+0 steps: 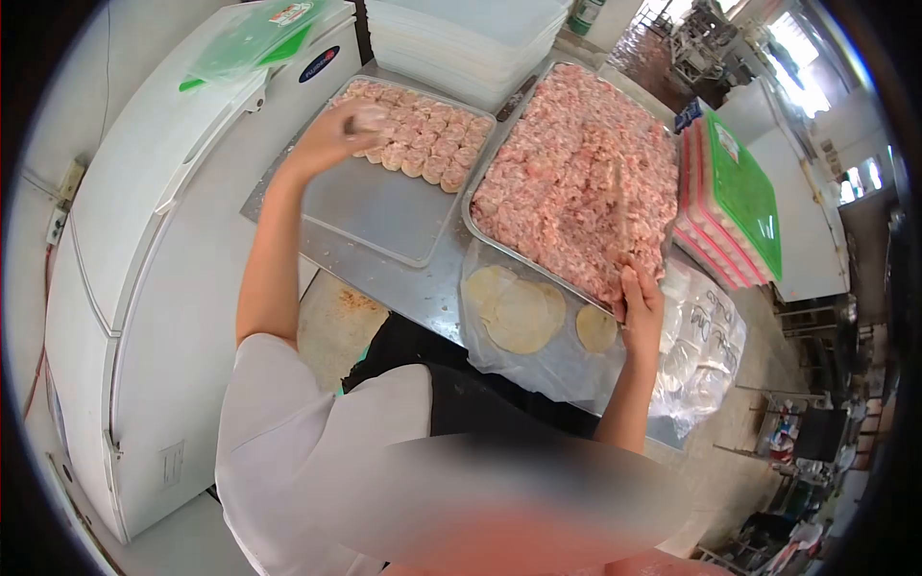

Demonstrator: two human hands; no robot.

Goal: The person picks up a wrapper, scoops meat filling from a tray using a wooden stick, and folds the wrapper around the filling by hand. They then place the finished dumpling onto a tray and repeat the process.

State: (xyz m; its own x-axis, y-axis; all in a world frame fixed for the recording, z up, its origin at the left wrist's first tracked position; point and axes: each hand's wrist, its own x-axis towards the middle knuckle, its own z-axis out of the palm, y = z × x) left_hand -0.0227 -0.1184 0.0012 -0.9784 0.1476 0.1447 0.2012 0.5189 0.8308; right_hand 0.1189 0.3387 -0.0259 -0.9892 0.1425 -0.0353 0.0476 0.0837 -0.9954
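Observation:
My left hand (331,136) is over the far left of a shallow tray (370,213), right at the rows of round filled dumplings (423,144). Motion smears its fingers, so I cannot tell whether they hold anything. At the near right corner of a big metal tray (538,261) heaped with pink minced meat (576,163), my right hand (638,298) is closed round a thin flat stick (620,206). The stick points away across the meat and is coated with it. Thin round wrappers (523,315) lie on a plastic sheet near me, and a single wrapper (596,328) sits beside my right wrist.
A white chest freezer (192,211) stands along the left, with a green-and-clear plastic packet (254,43) on top. Stacked white trays (461,48) are at the back. On the right are stacked pink-and-white containers with a green lid (740,182) and bagged white packs (699,350).

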